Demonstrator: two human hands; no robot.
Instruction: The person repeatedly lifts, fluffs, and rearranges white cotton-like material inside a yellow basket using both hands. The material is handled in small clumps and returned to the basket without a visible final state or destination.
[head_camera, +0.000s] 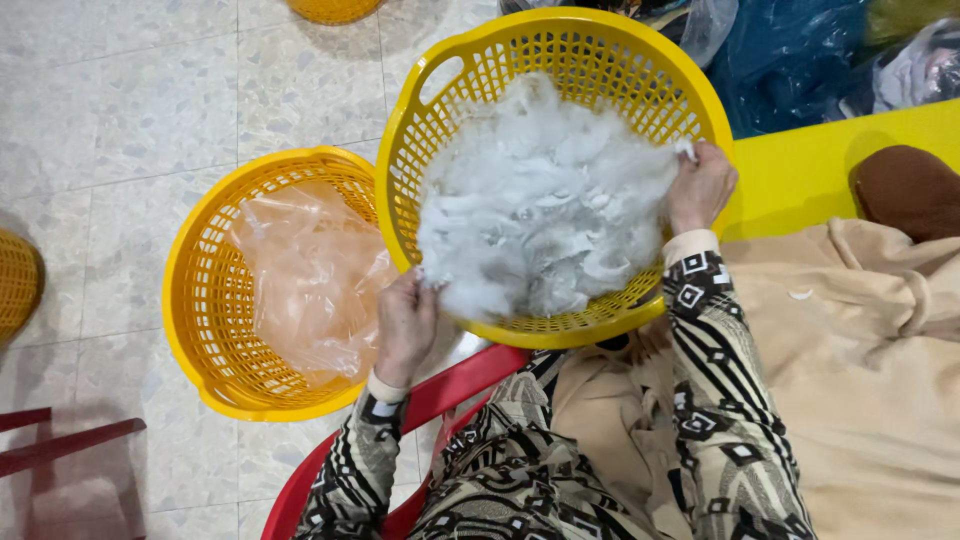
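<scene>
The left hand (405, 325) pinches the near edge of a heap of white feathers (540, 205), fingers closed on a tuft at the rim of a yellow basket (600, 45). The right hand (700, 185) grips the basket's far-side rim, fingers curled over it with a bit of white down caught under them. The feathers fill the basket between the two hands, which tilts on the person's lap. Just left of the left hand sits a second yellow basket (205, 300) on the tiled floor (120, 120), holding a crumpled clear bag (310, 275). Below the left hand is a red chair (450, 390). Beside the right forearm lies a beige cloth (860, 350).
</scene>
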